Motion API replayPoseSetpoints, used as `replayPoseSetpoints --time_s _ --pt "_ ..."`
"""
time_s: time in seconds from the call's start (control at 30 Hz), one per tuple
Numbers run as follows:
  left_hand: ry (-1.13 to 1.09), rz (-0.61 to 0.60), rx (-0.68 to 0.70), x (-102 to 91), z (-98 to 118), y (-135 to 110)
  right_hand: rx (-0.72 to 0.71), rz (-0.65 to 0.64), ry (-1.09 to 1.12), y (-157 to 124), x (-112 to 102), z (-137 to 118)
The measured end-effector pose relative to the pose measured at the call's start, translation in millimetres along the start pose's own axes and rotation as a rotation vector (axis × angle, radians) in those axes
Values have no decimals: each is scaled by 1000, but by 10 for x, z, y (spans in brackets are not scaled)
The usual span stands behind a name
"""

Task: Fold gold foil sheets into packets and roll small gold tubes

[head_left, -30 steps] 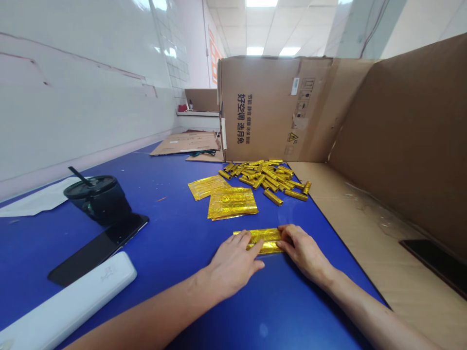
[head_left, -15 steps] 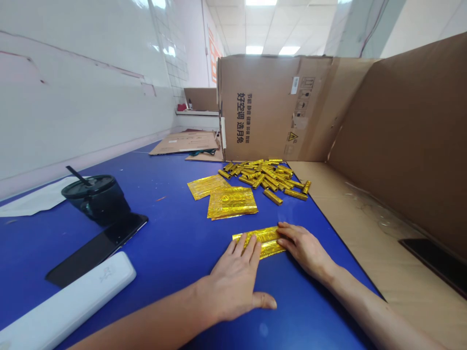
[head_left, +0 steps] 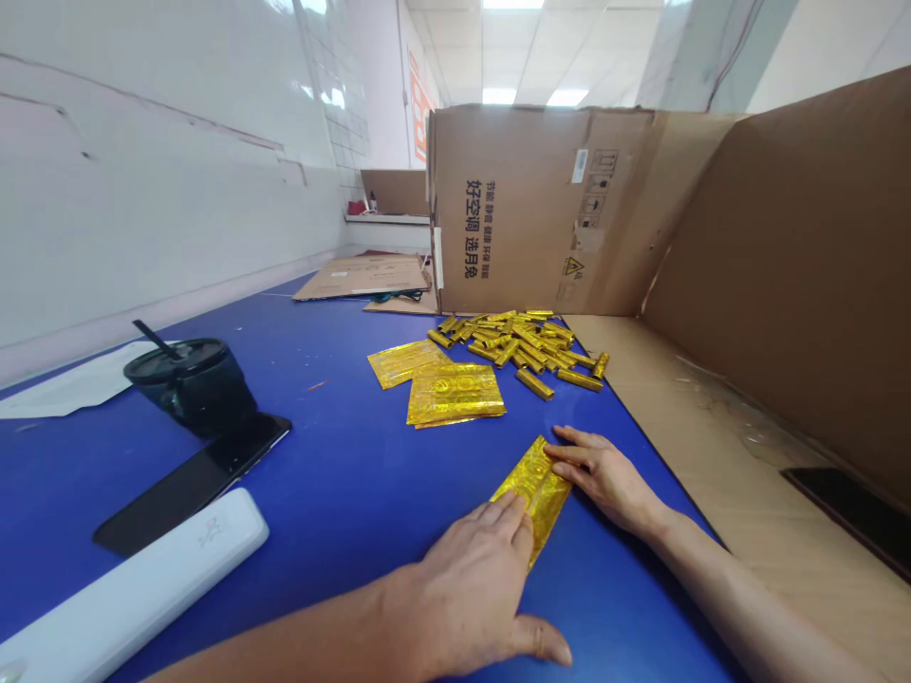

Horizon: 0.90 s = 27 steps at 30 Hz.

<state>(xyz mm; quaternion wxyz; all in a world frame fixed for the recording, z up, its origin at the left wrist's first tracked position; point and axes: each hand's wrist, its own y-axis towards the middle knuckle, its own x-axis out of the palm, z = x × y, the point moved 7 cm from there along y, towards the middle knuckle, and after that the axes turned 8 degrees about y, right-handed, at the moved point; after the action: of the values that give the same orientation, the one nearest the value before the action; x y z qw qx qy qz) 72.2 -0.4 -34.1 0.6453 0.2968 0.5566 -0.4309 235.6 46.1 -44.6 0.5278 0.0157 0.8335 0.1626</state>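
A creased strip of gold foil paper (head_left: 547,503) lies slanted on the blue table (head_left: 342,493). Flat on its lower left part rests my left hand (head_left: 474,579), fingers stretched out and thumb spread away. My right hand (head_left: 604,479) touches the upper right edge with its fingertips, the fingers extended and slightly apart. Beyond my hands sit flat gold foil sheets (head_left: 455,394), with another gold sheet (head_left: 399,360) partly under them. A heap of small folded gold foil pieces (head_left: 527,341) lies behind these.
On the left are a dark cup with a straw (head_left: 195,384), a black phone (head_left: 192,489) and a long white device (head_left: 142,593). A printed cardboard box (head_left: 533,209) closes off the back, and a cardboard panel (head_left: 797,285) stands at right. Flattened cardboard (head_left: 362,277) lies at the far left.
The gold foil strip has turned from nearly level to a steep slant. My left hand has moved down and slightly right with it; my right hand stays at its upper right side.
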Motion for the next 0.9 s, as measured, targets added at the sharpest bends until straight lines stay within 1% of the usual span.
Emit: replayPoseSetpoints --time_s 0.2,0.37,0.53,0.77,0.9 --pt "21 -50 46 -10 21 -18 -24 -14 -31 -6 15 -5" --pt "11 -71 66 -81 -14 -34 -42 -14 -61 -7 -2 -43" --pt "14 -67 101 -140 -6 -33 -51 -14 -78 -10 -9 -60" --pt "38 -84 62 -40 -31 -15 -50 -8 -95 -13 3 -54" --pt "50 -71 50 -2 -30 -7 -12 22 -84 -42 -84 -130"
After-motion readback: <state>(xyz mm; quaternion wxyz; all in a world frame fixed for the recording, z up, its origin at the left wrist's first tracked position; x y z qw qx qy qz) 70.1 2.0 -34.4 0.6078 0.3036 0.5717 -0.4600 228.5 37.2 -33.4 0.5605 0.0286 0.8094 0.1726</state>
